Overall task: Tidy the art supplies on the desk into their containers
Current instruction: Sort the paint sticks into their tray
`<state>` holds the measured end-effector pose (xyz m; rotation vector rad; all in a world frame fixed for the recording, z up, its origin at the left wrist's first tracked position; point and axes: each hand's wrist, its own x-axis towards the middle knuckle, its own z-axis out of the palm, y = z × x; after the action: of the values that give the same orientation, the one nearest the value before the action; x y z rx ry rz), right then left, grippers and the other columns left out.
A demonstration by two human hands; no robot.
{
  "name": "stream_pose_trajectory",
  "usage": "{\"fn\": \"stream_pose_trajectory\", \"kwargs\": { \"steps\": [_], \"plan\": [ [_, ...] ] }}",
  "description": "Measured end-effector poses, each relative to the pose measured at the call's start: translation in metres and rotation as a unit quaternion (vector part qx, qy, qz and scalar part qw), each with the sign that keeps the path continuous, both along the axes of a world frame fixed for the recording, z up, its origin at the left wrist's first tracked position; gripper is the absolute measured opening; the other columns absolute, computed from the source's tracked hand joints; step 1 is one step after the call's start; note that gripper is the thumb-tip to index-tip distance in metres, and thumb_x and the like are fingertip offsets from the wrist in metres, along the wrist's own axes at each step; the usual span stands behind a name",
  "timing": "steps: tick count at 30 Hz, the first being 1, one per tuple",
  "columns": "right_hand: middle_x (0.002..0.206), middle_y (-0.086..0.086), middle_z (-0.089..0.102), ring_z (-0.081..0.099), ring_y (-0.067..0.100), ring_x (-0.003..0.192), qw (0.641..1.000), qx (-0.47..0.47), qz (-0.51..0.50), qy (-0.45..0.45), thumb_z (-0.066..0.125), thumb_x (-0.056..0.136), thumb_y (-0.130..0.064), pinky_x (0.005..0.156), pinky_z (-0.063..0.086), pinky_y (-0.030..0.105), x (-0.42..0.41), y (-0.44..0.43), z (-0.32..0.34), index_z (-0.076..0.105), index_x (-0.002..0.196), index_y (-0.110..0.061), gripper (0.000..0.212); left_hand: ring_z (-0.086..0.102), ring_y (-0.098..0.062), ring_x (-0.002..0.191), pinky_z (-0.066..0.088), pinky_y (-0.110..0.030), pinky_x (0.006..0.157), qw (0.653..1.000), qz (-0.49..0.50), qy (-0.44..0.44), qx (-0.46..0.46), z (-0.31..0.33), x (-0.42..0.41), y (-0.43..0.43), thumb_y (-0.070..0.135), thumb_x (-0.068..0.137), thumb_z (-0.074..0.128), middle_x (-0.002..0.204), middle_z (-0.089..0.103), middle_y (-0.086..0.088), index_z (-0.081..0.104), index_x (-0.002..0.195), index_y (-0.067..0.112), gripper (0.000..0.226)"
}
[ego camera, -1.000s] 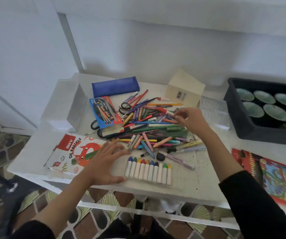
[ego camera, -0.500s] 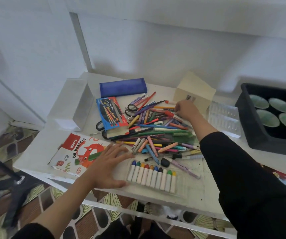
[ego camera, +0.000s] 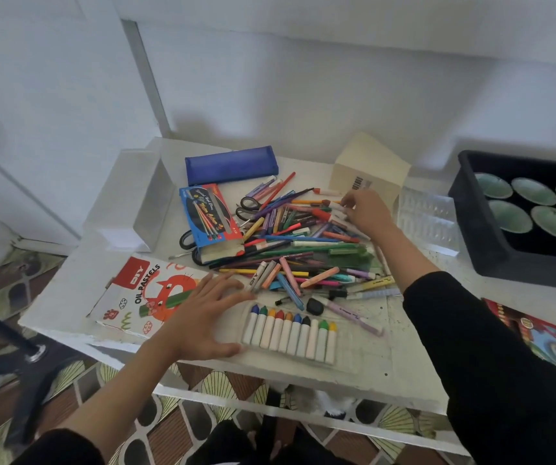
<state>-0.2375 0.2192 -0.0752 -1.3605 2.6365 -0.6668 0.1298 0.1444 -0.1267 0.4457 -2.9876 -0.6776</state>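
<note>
A heap of loose pens, markers and crayons [ego camera: 290, 250] covers the middle of the white desk [ego camera: 397, 374]. In front of it a clear tray of oil pastels [ego camera: 290, 330] holds a row of several sticks. My left hand [ego camera: 202, 317] lies flat with spread fingers across the oil pastels box [ego camera: 128, 290] and the tray's left edge. My right hand [ego camera: 365, 213] reaches to the heap's far right side and pinches a white-wrapped crayon [ego camera: 333, 205] with its fingertips. A blue pencil case [ego camera: 231, 164] and a blue pencil box [ego camera: 207, 218] lie at the heap's left.
A cream cardboard box [ego camera: 370, 166] stands behind my right hand. A white box [ego camera: 132, 199] sits far left, an empty clear insert [ego camera: 427, 223] and a black crate of lidded cups [ego camera: 481, 236] to the right. A red pencil box [ego camera: 545, 337] lies near right. Scissors [ego camera: 248, 204] poke out of the heap.
My right hand has reached farther back and right across the heap, toward the cream box, and closed its fingertips on a crayon. My left hand has stayed on the pastels box.
</note>
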Motion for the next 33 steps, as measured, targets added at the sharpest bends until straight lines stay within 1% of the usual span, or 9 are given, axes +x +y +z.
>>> {"fn": "stream_pose_trajectory", "kwargs": {
  "steps": [5, 9, 11, 13, 17, 21, 25, 29, 33],
  "plan": [
    [0.096, 0.008, 0.069, 0.057, 0.012, 0.076, 0.992, -0.085, -0.039, -0.081, 0.065, 0.086, -0.01, 0.071, 0.041, 0.02, 0.025, 0.041, 0.016, 0.07, 0.103, -0.005, 0.019, 0.005, -0.006, 0.142, -0.005, -0.035, 0.116, 1.0, -0.001, 0.014, -0.001, -0.002, 0.001, -0.001, 0.07, 0.071, 0.057, 0.146, 0.03, 0.009, 0.024, 0.14, 0.05, 0.08],
    [0.085, -0.004, 0.066, 0.054, 0.003, 0.069, 0.985, -0.11, -0.043, -0.128, 0.065, 0.086, -0.012, 0.059, 0.039, 0.003, 0.057, 0.09, 0.026, 0.071, 0.097, -0.016, 0.013, 0.002, -0.004, 0.142, -0.001, -0.038, 0.116, 1.0, -0.002, 0.022, 0.002, -0.001, 0.001, 0.0, 0.071, 0.069, 0.055, 0.146, 0.03, 0.009, 0.025, 0.139, 0.05, 0.079],
    [0.081, -0.006, 0.065, 0.055, 0.003, 0.069, 0.975, -0.141, -0.051, -0.165, 0.065, 0.086, -0.011, 0.061, 0.042, 0.004, 0.073, 0.113, 0.025, 0.07, 0.093, -0.019, 0.012, 0.003, -0.005, 0.141, 0.002, -0.041, 0.117, 1.0, -0.002, 0.022, 0.005, -0.001, 0.001, 0.0, 0.07, 0.069, 0.056, 0.146, 0.03, 0.008, 0.026, 0.139, 0.049, 0.079],
    [0.08, -0.002, 0.067, 0.059, 0.008, 0.069, 0.961, -0.168, -0.061, -0.208, 0.066, 0.085, -0.009, 0.063, 0.047, 0.009, 0.087, 0.134, 0.022, 0.071, 0.091, -0.017, 0.011, 0.006, -0.008, 0.142, 0.006, -0.043, 0.117, 1.0, -0.002, 0.022, 0.003, -0.001, 0.0, -0.001, 0.069, 0.068, 0.056, 0.145, 0.031, 0.007, 0.027, 0.139, 0.048, 0.08],
    [0.073, 0.004, 0.069, 0.061, 0.006, 0.058, 0.951, -0.152, -0.041, -0.267, 0.073, 0.079, -0.008, 0.057, 0.051, 0.016, 0.112, 0.164, 0.016, 0.069, 0.084, -0.013, 0.008, 0.006, -0.004, 0.14, 0.007, -0.043, 0.117, 1.0, -0.005, 0.018, -0.004, -0.003, 0.0, -0.002, 0.071, 0.069, 0.055, 0.145, 0.032, 0.007, 0.028, 0.14, 0.045, 0.081],
    [0.07, -0.004, 0.068, 0.06, 0.005, 0.06, 0.961, -0.115, -0.021, -0.252, 0.077, 0.074, -0.009, 0.063, 0.052, 0.019, 0.13, 0.179, 0.005, 0.066, 0.072, -0.021, 0.016, 0.014, -0.016, 0.143, 0.016, -0.052, 0.116, 1.0, -0.012, 0.029, -0.006, -0.004, 0.0, -0.003, 0.072, 0.069, 0.055, 0.143, 0.035, 0.005, 0.032, 0.141, 0.042, 0.081],
    [0.069, -0.005, 0.065, 0.059, 0.01, 0.064, 0.971, -0.134, 0.019, -0.199, 0.081, 0.07, -0.013, 0.06, 0.05, 0.018, 0.141, 0.188, -0.004, 0.066, 0.069, -0.014, 0.015, 0.016, -0.017, 0.142, 0.016, -0.052, 0.116, 0.999, -0.013, 0.03, -0.005, -0.004, 0.0, -0.002, 0.072, 0.069, 0.055, 0.141, 0.037, 0.005, 0.034, 0.14, 0.04, 0.081],
    [0.07, -0.005, 0.062, 0.056, 0.014, 0.063, 0.972, -0.107, 0.072, -0.197, 0.083, 0.068, -0.012, 0.057, 0.046, 0.016, 0.147, 0.191, -0.01, 0.06, 0.067, -0.022, 0.025, 0.019, -0.017, 0.141, 0.02, -0.053, 0.114, 0.999, -0.014, 0.035, -0.01, -0.003, 0.0, -0.002, 0.071, 0.068, 0.056, 0.139, 0.039, 0.005, 0.037, 0.139, 0.038, 0.081],
    [0.07, -0.013, 0.055, 0.051, 0.01, 0.061, 0.983, -0.043, 0.095, -0.149, 0.083, 0.068, -0.013, 0.059, 0.049, 0.03, 0.157, 0.189, -0.018, 0.057, 0.069, -0.02, 0.027, 0.021, -0.018, 0.14, 0.022, -0.054, 0.113, 0.999, -0.014, 0.034, -0.013, -0.002, 0.0, -0.002, 0.07, 0.068, 0.057, 0.138, 0.04, 0.005, 0.039, 0.139, 0.037, 0.08]
  ]
}}
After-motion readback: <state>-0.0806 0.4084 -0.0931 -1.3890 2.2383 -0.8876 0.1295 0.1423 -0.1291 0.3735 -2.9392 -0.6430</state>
